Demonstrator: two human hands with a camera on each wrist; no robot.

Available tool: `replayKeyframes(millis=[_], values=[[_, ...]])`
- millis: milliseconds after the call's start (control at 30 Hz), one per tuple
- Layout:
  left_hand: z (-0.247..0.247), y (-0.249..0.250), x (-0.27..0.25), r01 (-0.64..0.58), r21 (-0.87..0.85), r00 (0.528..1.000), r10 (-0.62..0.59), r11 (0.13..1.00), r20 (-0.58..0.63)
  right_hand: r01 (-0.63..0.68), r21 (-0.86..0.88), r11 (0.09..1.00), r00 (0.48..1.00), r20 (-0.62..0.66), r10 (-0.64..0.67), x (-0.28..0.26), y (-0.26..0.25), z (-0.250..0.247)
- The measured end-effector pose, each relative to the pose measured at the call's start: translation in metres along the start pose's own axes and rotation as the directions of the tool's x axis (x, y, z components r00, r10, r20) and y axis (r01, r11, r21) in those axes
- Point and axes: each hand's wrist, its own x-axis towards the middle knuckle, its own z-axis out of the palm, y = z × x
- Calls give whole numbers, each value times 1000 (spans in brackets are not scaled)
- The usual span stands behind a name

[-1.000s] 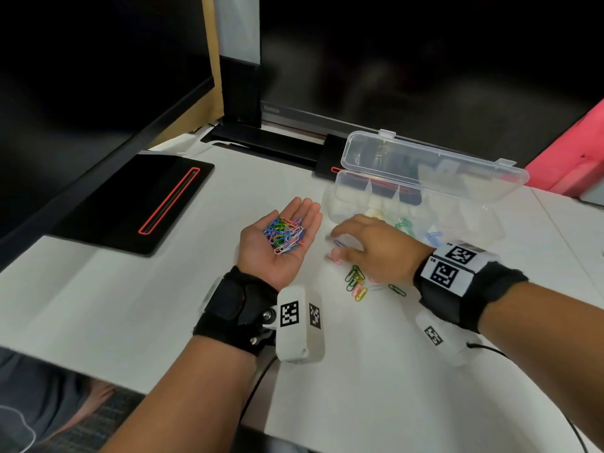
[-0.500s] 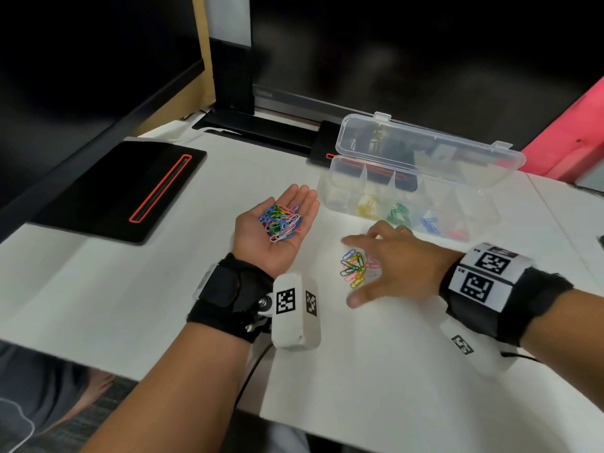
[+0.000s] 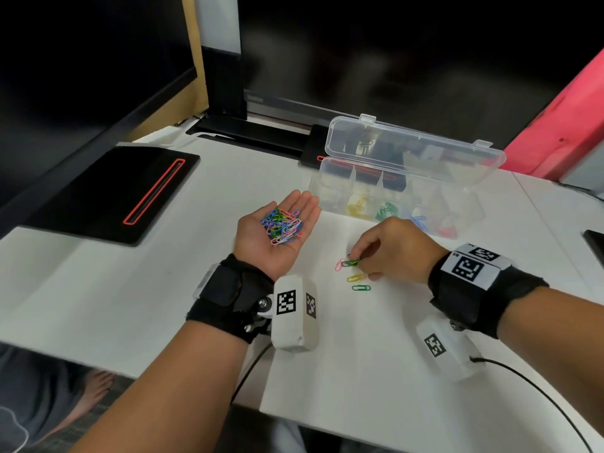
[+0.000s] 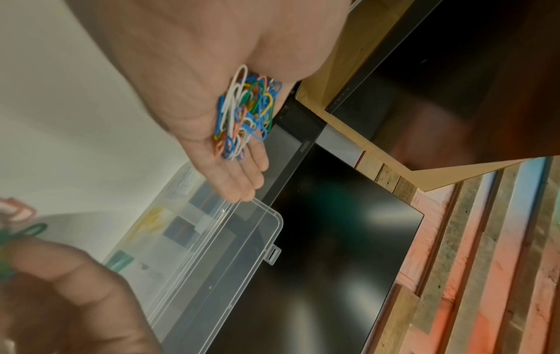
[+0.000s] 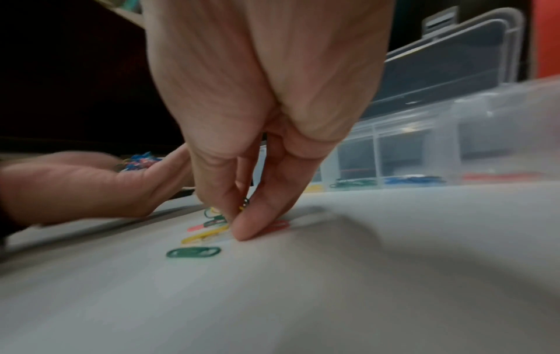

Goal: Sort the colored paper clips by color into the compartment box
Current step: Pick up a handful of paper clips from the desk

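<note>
Half a second ago my right hand [image 3: 397,250] lay flat and spread over the loose clips on the white table [image 3: 359,371]; now its fingers are drawn together, thumb and forefinger pinching a green paper clip [image 3: 350,263] right at the table surface. My left hand [image 3: 277,228] has not changed — palm up, fingers relaxed and nearly straight, cradling a mixed pile of clips [image 3: 281,226] in blue, green, pink, white and yellow. Three more clips lie beside my right fingertips: a pink clip [image 3: 339,265] touching the one I pinch, a yellow clip [image 3: 356,277] just nearer me, and a second green clip [image 3: 361,288] nearer still. All lie with their long axes running roughly left to right. The clear compartment box [image 3: 392,197] sits beyond my right hand, its lid [image 3: 415,148] propped open at the back. In its front row, from left to right, I can see yellow, green, blue and red clips already sorted. The green compartment [image 3: 387,210] lies almost straight ahead of my right hand, slightly to the left, so this hand is plainly the nearer one for the drop. I judge the coming move to be a short lift and forward reach — the pinched clip must clear the low front wall of the box. The wrist view is blurred, so I cannot tell whether a second clip is caught in the pinch.
</note>
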Motion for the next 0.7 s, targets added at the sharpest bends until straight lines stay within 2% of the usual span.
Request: replayKeyframes(millis=[100,233,300,333,400,467,500,533,600,700], values=[[0,-6,-2,22,5,1000,-22,1000,-6,-57,215,975,996,-51,69,-1,3,-13],[4,-18,-2,54,22,998,-53,998,-21,79,437,896,989,-150,-13,-11,-25,-33],[9,-30,-2,78,43,997,-78,996,-23,172,381,908,980,-163,-117,-13,-47,-38],[11,-36,-3,95,48,995,-94,994,-19,211,288,934,972,-164,-169,-14,-56,-37],[15,-47,-3,119,55,993,-118,991,-24,275,-51,960,950,-142,-279,-15,-71,-35],[17,-55,-4,119,64,992,-116,991,-44,290,-347,892,942,-60,-330,-17,-78,-31],[18,-58,-5,121,63,992,-118,991,-51,290,-405,867,945,-20,-326,-18,-79,-30],[19,-60,-6,126,56,991,-123,991,-53,290,-416,862,949,8,-315,-18,-78,-30],[18,-61,-8,133,20,990,-132,991,-41,280,-316,906,956,10,-292,-21,-75,-32],[18,-57,-10,136,-4,991,-136,991,0,292,-206,934,942,-108,-318,-28,-66,-42]])
